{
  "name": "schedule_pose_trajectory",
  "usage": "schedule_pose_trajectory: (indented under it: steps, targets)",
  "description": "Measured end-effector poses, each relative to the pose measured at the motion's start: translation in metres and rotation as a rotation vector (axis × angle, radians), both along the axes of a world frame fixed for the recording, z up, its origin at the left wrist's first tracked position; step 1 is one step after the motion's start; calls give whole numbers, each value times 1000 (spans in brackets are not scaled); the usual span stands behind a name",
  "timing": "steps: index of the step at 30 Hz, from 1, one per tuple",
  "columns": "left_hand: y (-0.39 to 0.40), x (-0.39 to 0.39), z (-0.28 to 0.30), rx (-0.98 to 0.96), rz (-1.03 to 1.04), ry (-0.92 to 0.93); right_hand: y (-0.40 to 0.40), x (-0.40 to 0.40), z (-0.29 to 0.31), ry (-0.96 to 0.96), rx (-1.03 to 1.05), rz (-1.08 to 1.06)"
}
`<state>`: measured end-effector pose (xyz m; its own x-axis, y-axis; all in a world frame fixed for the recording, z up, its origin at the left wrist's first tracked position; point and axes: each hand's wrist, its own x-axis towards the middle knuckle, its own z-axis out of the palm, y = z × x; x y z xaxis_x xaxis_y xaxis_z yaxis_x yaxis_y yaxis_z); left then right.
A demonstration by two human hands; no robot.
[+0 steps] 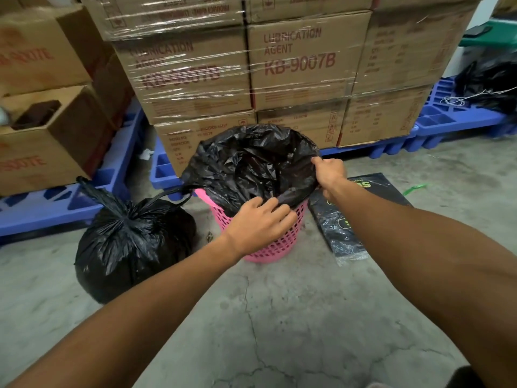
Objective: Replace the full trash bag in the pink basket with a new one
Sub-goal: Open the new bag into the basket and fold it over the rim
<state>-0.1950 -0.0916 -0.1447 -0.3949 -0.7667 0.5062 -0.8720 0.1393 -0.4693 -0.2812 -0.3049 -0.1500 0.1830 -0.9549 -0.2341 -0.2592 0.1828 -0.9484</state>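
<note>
A pink mesh basket (272,249) stands on the concrete floor with a new black trash bag (246,166) spread open in its mouth. My left hand (258,224) pinches the bag's near edge at the basket's front rim. My right hand (330,170) grips the bag's right edge and holds it up and outward. The bag's left side hangs over the rim. The full trash bag (131,245), black and knotted at the top, sits on the floor just left of the basket.
A flat pack of black bags (352,214) lies on the floor right of the basket. Shrink-wrapped cardboard boxes (302,65) on blue pallets (436,127) rise directly behind. More boxes (42,127) stand at the left. Another black bag (492,82) lies at far right.
</note>
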Motion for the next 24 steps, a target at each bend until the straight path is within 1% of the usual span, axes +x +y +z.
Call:
schedule_pose_trajectory:
  steps: [2, 4, 5, 7, 9, 12, 13, 15, 16, 18, 19, 20, 21, 22, 24]
  targets:
    - [17, 25, -7, 15, 49, 9, 2, 3, 1, -10, -10, -38]
    - [30, 47, -14, 59, 105, 52, -1, 5, 0, -37, -13, -31]
    - [35, 53, -17, 77, 152, 102, -3, 6, -3, -43, -14, -35]
    - [42, 57, -18, 65, 296, 311, -4, 7, -4, -49, -5, -50]
    - [43, 55, -17, -17, 466, 653, 2, 6, -1, -85, 5, -53]
    - [29, 59, -9, -217, 698, 1333, 6, 9, 2, -129, 40, -49]
    - [21, 61, -5, -262, 762, 1514, 7, 9, 2, -133, 44, -52]
    - [6, 69, -2, -272, 810, 1811, 8, 9, 3, -138, 55, -66]
    - [0, 76, -2, -279, 797, 1949, 9, 8, 4, -142, 61, -73]
    - [-9, 95, -9, -353, 737, 2206, 11, 6, 6, -158, 74, -94]
    - [-12, 103, -13, -402, 711, 2295, 12, 5, 6, -168, 78, -108]
    - [-15, 112, -18, -448, 702, 2339, 12, 4, 6, -176, 79, -120]
    - [-15, 118, -21, -477, 705, 2346, 13, 3, 5, -181, 80, -127]
    - [-16, 121, -24, -467, 693, 2340, 12, 1, 5, -191, 83, -132]
    - [-15, 126, -27, -361, 654, 2284, 11, -1, 5, -222, 97, -141]
